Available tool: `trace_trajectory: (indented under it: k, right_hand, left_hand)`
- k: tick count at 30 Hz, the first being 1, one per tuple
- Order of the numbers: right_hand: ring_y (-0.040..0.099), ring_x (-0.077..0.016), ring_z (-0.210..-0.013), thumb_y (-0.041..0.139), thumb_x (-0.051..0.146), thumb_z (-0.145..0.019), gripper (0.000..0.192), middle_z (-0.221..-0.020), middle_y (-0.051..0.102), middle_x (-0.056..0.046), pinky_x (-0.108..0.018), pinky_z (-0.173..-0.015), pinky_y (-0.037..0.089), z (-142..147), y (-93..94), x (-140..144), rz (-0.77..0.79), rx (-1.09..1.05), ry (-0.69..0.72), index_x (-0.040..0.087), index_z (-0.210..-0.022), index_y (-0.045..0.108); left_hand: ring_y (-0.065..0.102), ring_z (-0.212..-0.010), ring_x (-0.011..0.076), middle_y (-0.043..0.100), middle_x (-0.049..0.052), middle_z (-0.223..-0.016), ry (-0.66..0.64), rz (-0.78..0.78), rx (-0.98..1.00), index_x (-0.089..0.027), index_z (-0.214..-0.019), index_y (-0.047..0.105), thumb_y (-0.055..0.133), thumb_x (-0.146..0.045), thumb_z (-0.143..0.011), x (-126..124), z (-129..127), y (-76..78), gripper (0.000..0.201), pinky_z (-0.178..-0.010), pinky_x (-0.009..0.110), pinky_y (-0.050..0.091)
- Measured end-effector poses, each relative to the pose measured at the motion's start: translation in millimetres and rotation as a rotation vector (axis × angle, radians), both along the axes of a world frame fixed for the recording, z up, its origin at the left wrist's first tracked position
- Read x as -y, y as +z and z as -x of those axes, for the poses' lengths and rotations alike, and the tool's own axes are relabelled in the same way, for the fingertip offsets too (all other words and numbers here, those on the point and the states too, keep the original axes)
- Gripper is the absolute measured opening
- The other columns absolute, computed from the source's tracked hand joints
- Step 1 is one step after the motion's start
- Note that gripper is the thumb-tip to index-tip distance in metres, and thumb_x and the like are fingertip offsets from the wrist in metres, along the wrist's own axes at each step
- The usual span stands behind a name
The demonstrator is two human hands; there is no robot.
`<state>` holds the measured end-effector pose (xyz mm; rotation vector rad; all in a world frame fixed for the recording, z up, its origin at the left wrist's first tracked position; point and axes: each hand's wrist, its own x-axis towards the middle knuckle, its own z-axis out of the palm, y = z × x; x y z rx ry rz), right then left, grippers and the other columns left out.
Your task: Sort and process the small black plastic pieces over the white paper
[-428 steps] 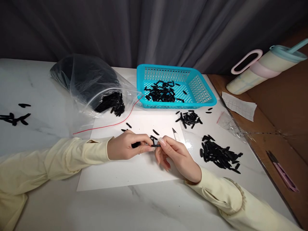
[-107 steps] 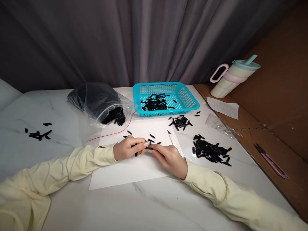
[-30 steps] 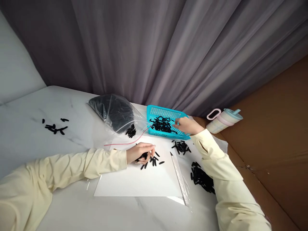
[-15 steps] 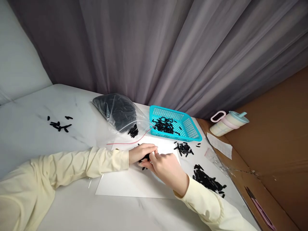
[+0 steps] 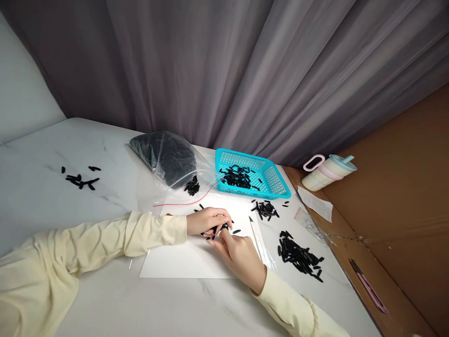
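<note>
Head view: left hand and right hand meet on the sheet, pinching one black piece between them; next likely the basket at 1 o'clock

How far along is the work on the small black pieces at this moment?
Done, apparently: a batch of black pieces lies in the blue basket, with two loose piles right of the white sheet. In hand: the left hand and right hand meet over one black piece on the sheet. Left: the clear bag looks full of black pieces, so much remains.
</note>
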<state>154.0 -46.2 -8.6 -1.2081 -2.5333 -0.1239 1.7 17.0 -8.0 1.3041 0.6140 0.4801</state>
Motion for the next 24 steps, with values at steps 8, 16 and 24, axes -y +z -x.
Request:
trace_trajectory:
  k: [8,16,24]
  right_hand:
    - [0.050,-0.0121,-0.038,0.016,0.036,-0.098,0.043,-0.053,0.059,-0.001,-0.026,-0.043,0.016,5.0,-10.2,1.9,0.177,-0.152,-0.043,0.015,-0.082,0.050]
    - [0.036,-0.0100,-0.042,0.023,0.034,-0.095,0.033,-0.052,0.044,0.003,-0.024,-0.047,0.023,-7.6,-4.6,-1.7,0.527,-0.404,0.037,0.019,-0.073,0.043]
    - [0.028,-0.0069,-0.035,0.028,0.042,-0.094,0.034,-0.044,0.036,0.008,-0.020,-0.037,0.024,-26.1,-0.3,-14.1,1.022,-0.809,0.081,0.018,-0.073,0.042]
  left_hand:
    - [0.032,-0.034,0.0062,0.039,-0.010,-0.042,0.017,-0.080,-0.061,-0.015,-0.091,0.054,0.053,-0.042,-0.081,3.3,1.0,1.6,0.029,-0.033,0.018,0.022]
    - [0.027,-0.030,0.0045,0.031,-0.013,-0.037,-0.009,-0.010,0.000,-0.015,-0.090,0.051,0.051,-0.047,-0.081,2.7,0.2,-1.9,0.033,-0.032,0.015,0.021]
    - [0.023,-0.028,0.0042,0.035,-0.012,-0.035,0.014,0.004,0.013,-0.016,-0.083,0.046,0.045,-0.051,-0.083,2.2,2.3,-1.6,0.034,-0.030,0.016,0.019]
